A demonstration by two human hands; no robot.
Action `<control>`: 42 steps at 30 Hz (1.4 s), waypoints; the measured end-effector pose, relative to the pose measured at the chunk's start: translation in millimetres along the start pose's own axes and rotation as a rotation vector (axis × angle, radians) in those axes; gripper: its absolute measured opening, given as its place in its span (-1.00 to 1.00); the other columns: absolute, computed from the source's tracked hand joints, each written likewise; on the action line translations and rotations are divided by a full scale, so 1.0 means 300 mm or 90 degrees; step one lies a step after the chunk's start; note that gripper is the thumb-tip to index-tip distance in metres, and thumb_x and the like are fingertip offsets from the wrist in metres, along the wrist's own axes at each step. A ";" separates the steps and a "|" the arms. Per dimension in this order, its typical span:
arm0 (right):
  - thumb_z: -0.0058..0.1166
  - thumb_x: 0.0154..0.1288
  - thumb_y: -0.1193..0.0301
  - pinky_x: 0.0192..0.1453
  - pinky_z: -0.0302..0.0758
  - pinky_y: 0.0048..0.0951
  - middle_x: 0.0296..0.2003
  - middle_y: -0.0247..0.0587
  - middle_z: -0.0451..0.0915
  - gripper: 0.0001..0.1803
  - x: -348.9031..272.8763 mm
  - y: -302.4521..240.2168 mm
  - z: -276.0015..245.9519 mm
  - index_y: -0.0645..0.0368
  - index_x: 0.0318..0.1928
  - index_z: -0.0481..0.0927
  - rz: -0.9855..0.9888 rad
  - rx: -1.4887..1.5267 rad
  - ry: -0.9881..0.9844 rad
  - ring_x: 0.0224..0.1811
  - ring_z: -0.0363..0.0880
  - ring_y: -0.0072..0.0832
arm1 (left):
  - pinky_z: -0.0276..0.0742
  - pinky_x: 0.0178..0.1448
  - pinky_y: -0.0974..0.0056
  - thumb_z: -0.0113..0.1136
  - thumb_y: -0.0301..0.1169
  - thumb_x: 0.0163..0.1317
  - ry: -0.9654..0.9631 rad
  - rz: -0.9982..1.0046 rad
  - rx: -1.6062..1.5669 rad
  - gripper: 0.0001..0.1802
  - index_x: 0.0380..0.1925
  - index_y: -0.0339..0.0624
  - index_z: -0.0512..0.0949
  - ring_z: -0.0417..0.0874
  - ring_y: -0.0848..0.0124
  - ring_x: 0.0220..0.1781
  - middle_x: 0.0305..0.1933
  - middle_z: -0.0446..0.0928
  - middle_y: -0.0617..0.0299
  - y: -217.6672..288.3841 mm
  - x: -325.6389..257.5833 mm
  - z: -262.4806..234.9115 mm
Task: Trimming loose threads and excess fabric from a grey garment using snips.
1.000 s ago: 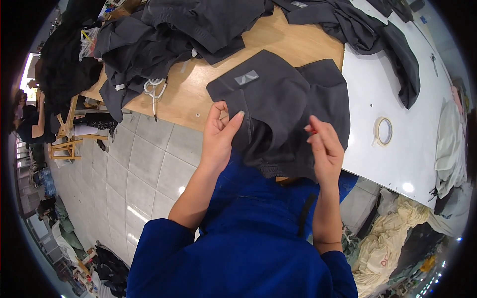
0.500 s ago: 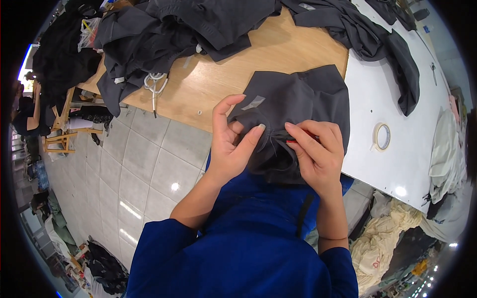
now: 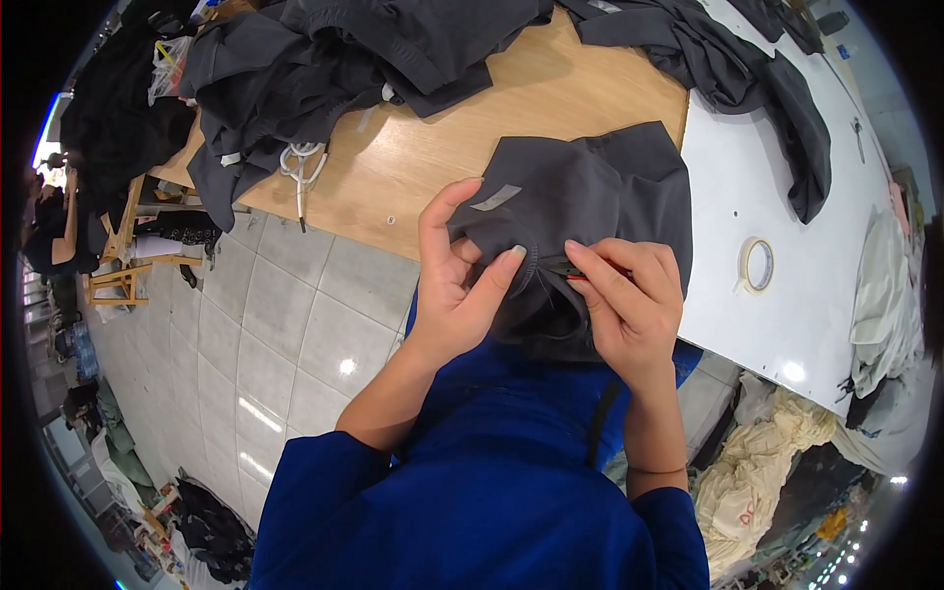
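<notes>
A dark grey garment (image 3: 639, 182) lies over the table's near edge and hangs toward my lap. My left hand (image 3: 457, 285) grips a folded, stitched edge of it between thumb and fingers, the index finger raised. My right hand (image 3: 634, 305) pinches a small pair of thread snips (image 3: 560, 267) with red at the grip. Their dark blades point left and touch or nearly touch the seam by my left thumb. Fine loose threads hang below that seam. On the cloth above my left hand shows a light grey patch (image 3: 497, 198). Fingers hide most of the snips.
White-handled scissors (image 3: 303, 172) lie at the wooden table's (image 3: 433, 147) left edge, beside heaped dark garments (image 3: 324, 69). On the white tabletop (image 3: 728, 197) to the right are a tape roll (image 3: 756, 265) and more dark cloth (image 3: 796, 138). Cream fabric (image 3: 757, 472) is piled low right.
Both hands keep nearly the same place at the seam. The garment's upper part has shifted slightly, and its light patch lies flatter. The whole view has moved a little.
</notes>
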State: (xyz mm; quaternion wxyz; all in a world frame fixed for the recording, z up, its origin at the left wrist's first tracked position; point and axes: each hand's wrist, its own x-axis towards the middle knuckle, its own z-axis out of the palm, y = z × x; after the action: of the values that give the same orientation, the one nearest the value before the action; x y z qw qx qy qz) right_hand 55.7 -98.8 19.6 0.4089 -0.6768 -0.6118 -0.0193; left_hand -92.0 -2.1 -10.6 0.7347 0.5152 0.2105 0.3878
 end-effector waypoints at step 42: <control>0.18 0.00 0.60 -0.13 0.40 -0.49 -0.29 -0.19 0.56 -0.67 -0.023 0.055 0.011 0.18 -0.13 0.64 0.147 0.130 0.058 -0.28 0.49 -0.37 | 0.41 0.05 0.45 0.04 -0.64 0.22 -0.047 -0.123 0.058 -0.33 0.31 -0.23 0.04 0.50 0.46 0.01 0.13 0.36 0.09 0.010 0.010 -0.036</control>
State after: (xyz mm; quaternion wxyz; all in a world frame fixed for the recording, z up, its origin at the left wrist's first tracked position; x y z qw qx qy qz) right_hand 66.3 -101.2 5.1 0.5025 -0.6959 -0.5094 0.0598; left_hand -98.9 7.1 -11.5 0.7516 0.5398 0.2490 0.2860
